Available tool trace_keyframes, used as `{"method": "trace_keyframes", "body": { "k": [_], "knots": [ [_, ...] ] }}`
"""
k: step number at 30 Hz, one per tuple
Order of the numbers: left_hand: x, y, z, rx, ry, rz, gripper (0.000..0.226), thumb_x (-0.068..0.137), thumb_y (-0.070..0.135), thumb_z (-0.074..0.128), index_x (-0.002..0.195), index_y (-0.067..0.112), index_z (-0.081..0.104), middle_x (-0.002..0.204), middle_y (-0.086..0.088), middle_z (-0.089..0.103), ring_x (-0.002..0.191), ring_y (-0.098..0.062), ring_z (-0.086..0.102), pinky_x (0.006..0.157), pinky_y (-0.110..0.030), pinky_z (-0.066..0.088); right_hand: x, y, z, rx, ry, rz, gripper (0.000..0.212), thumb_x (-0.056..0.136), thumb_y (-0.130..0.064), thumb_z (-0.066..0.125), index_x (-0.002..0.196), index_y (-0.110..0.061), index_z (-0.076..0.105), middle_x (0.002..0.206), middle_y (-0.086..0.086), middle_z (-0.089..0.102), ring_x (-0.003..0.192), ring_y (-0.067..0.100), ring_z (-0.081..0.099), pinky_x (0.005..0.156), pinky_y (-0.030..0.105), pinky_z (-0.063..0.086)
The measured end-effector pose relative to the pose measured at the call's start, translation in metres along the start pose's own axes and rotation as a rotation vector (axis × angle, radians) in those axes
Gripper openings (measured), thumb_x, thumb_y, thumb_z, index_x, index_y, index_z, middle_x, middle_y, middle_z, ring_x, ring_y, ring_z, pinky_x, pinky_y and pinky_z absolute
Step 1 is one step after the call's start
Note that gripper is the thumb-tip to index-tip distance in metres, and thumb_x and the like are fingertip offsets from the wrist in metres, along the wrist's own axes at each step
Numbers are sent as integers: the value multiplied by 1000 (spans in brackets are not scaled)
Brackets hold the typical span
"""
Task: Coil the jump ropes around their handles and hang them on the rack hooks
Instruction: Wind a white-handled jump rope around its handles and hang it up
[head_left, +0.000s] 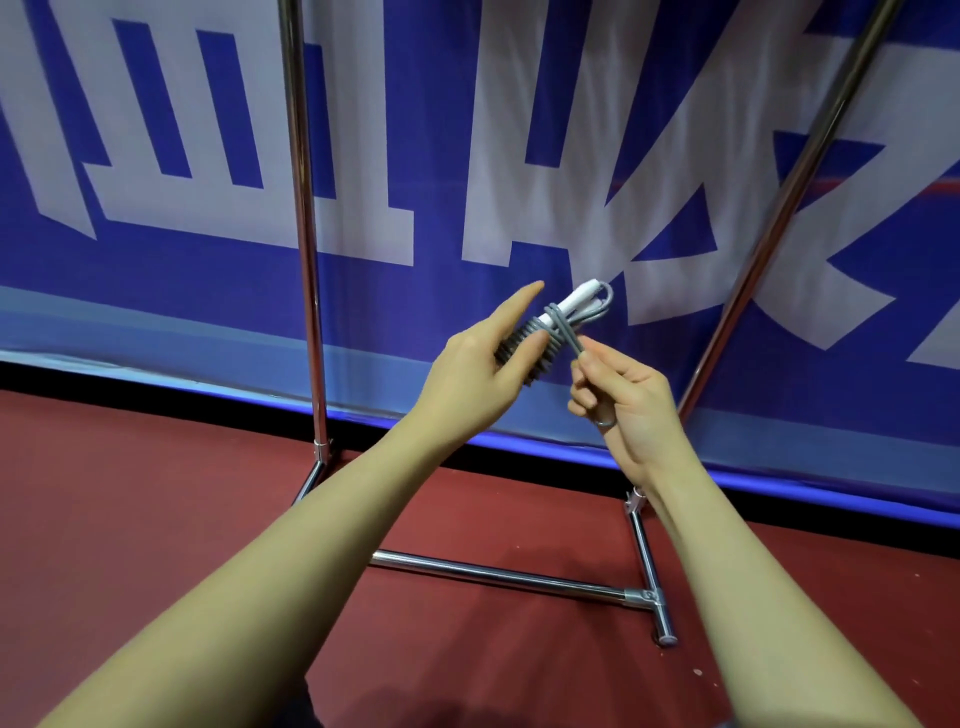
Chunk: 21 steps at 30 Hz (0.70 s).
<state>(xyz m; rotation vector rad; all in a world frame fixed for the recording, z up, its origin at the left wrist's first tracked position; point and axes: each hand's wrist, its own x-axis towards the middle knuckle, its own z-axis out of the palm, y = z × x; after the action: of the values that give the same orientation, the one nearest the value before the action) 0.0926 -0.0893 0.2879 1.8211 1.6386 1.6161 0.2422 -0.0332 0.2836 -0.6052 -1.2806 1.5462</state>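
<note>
A grey jump rope (558, 327) is wound in tight coils around its white handles (576, 297). My left hand (480, 371) grips the coiled bundle from the left, thumb on the coils and forefinger stretched out straight. My right hand (621, 397) pinches the loose end of the grey cord just right of the bundle and holds it taut. The chrome rack (304, 208) stands behind my hands. Its hooks are out of view above.
The rack's right upright (789, 208) slants up to the right, and its base bar (498, 571) and foot (652, 571) lie on the dark red floor (156, 493). A blue and white banner (156, 156) fills the wall behind.
</note>
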Motion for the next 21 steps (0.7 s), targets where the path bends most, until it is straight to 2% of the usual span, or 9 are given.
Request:
{"method": "trace_keyframes", "body": {
  "k": [3, 5, 7, 9, 11, 13, 17, 21],
  "knots": [
    [-2, 6, 0, -263, -55, -69, 41, 97, 26, 57, 136, 37, 49, 73, -9, 63, 56, -10, 51, 52, -23, 45, 0, -1, -1, 25, 0, 5, 20, 94, -5, 53, 81, -12, 66, 63, -1, 50, 46, 9, 39, 48, 22, 39],
    [-4, 7, 3, -253, -79, -71, 48, 89, 29, 68, 134, 38, 52, 80, -3, 63, 60, -6, 51, 55, -21, 46, 0, -3, -1, 59, 7, 18, 25, 93, -5, 54, 73, -11, 66, 62, 0, 48, 46, 8, 37, 46, 21, 38],
    [-2, 4, 3, -95, -62, -41, 66, 77, 37, 79, 136, 40, 51, 95, 3, 53, 74, -4, 52, 70, -24, 50, 0, -5, -2, 45, 10, 16, 23, 92, -2, 55, 72, -8, 65, 60, 0, 47, 45, 8, 35, 45, 20, 36],
    [2, 0, -1, 117, -53, -16, 72, 77, 44, 76, 142, 39, 43, 103, -1, 42, 88, -10, 50, 82, -29, 49, -1, -3, -2, 21, 19, 13, 19, 91, 0, 54, 76, -5, 64, 59, 0, 47, 46, 8, 34, 44, 19, 34],
    [4, -1, -1, 369, -75, -4, 71, 87, 49, 63, 149, 34, 32, 111, -2, 43, 94, -17, 52, 82, -36, 48, -1, 0, -1, 33, 5, 12, 20, 92, 2, 51, 80, -5, 65, 62, 1, 47, 47, 8, 33, 45, 19, 33],
    [4, 0, 1, 476, -54, 53, 68, 94, 45, 55, 152, 25, 26, 114, -4, 47, 94, -25, 53, 79, -42, 48, 1, 0, 0, 53, -38, 17, 23, 93, 4, 47, 89, -7, 66, 66, 2, 48, 50, 8, 35, 47, 19, 34],
    [3, -1, 1, 383, 30, 134, 60, 92, 41, 49, 147, 21, 37, 104, -5, 56, 87, -27, 55, 78, -42, 46, 2, 0, -1, 14, -74, -5, 26, 95, 4, 44, 105, -8, 65, 68, -1, 59, 55, 7, 45, 54, 21, 41],
    [-3, -2, 4, 68, -43, 56, 48, 86, 52, 46, 133, 40, 43, 107, 4, 59, 90, -19, 63, 83, -46, 52, 1, 0, -2, -44, -76, -46, 24, 96, 2, 46, 108, -9, 64, 68, -1, 56, 57, 6, 48, 57, 19, 44]
  ]
}}
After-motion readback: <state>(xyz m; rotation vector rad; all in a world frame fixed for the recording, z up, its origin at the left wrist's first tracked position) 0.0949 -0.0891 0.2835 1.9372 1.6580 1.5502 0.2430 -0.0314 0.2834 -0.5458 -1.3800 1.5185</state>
